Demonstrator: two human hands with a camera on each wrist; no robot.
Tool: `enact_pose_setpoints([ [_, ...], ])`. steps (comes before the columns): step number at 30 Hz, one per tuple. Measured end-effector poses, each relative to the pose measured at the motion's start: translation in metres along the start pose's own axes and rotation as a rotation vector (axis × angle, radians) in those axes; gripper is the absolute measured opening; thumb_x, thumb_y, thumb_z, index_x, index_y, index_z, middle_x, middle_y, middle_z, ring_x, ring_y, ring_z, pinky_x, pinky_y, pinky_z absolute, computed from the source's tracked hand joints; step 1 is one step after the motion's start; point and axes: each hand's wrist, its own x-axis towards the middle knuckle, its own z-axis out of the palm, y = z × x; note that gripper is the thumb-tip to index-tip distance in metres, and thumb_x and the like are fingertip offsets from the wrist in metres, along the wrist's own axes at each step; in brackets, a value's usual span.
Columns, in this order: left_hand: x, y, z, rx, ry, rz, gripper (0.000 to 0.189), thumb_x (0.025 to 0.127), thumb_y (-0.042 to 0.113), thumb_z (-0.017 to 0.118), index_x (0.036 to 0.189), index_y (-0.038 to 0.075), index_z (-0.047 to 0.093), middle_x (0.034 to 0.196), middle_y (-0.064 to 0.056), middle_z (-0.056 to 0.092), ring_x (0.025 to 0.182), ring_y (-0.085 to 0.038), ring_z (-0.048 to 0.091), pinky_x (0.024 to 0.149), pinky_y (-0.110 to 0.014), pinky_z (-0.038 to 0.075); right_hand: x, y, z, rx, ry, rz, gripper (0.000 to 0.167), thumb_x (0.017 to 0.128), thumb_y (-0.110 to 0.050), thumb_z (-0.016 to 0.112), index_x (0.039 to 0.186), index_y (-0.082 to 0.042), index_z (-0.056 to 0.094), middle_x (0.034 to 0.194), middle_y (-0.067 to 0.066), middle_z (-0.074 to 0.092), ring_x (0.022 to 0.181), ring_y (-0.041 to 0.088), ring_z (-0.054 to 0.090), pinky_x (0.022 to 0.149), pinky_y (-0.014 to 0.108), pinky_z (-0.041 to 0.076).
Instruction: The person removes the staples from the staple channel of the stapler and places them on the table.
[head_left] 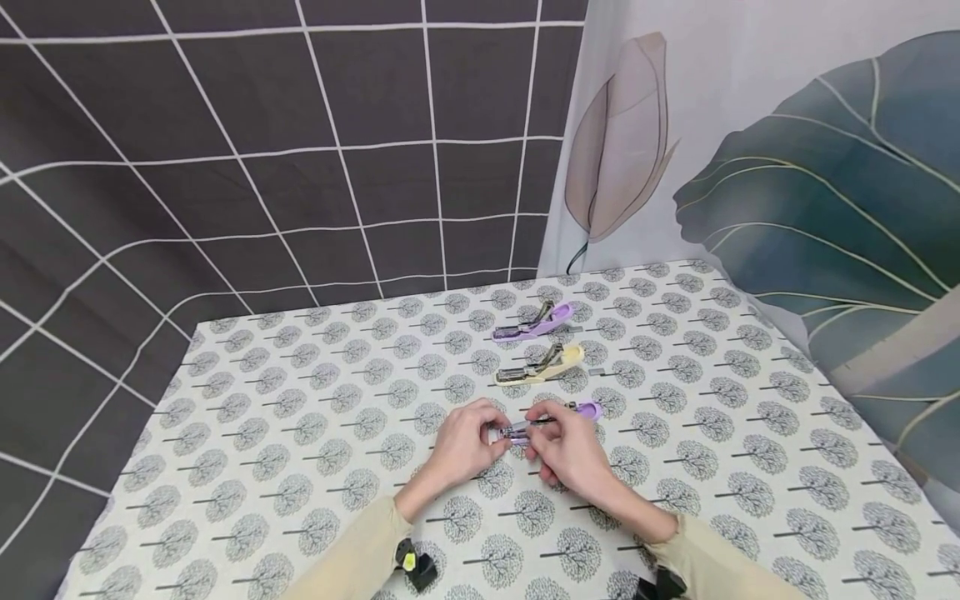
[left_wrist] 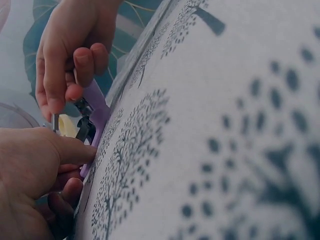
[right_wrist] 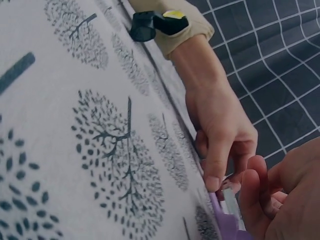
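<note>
A purple stapler (head_left: 591, 411) lies opened up on the table between my two hands, its metal magazine partly hidden by fingers. My left hand (head_left: 467, 442) holds the stapler's front end between thumb and fingers. Over the magazine, my right hand (head_left: 572, 446) pinches a small silvery strip (left_wrist: 55, 122), which looks like a row of staples. That strip reaches down beside the stapler's dark metal parts (left_wrist: 86, 129). In the right wrist view, the purple base (right_wrist: 227, 223) shows below the left thumb.
Beyond the hands lie an opened cream-yellow stapler (head_left: 542, 367) and, farther back, another opened purple stapler (head_left: 534, 323). A small grey strip (head_left: 596, 372) rests right of the yellow one. The tree-print tablecloth (head_left: 315, 492) meets a dark grid curtain (head_left: 375, 183) behind.
</note>
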Motion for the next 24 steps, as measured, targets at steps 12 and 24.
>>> enact_pose_setpoints([
  [12,0.0,0.0,0.0,-0.011,-0.006,-0.001,0.021,0.073,0.006,0.086,0.09,0.01,0.074,0.081,0.006,0.061,0.056,0.0,0.045,0.054,-0.02,0.041,-0.008,-0.012,-0.019,0.022,0.007,0.02,0.021,0.094,0.004,0.062,0.115,0.002,0.06,0.071,0.014,0.067,0.042,0.022,0.057,0.037,0.038,0.049],
  [24,0.0,0.001,0.001,-0.012,-0.006,0.005,0.02,0.074,0.005,0.086,0.09,0.009,0.073,0.08,0.005,0.062,0.057,0.0,0.044,0.056,-0.022,0.041,-0.015,-0.022,-0.04,0.041,0.028,0.062,0.021,0.095,0.003,0.06,0.116,0.003,0.059,0.075,0.016,0.067,0.046,0.027,0.058,0.042,0.043,0.053],
])
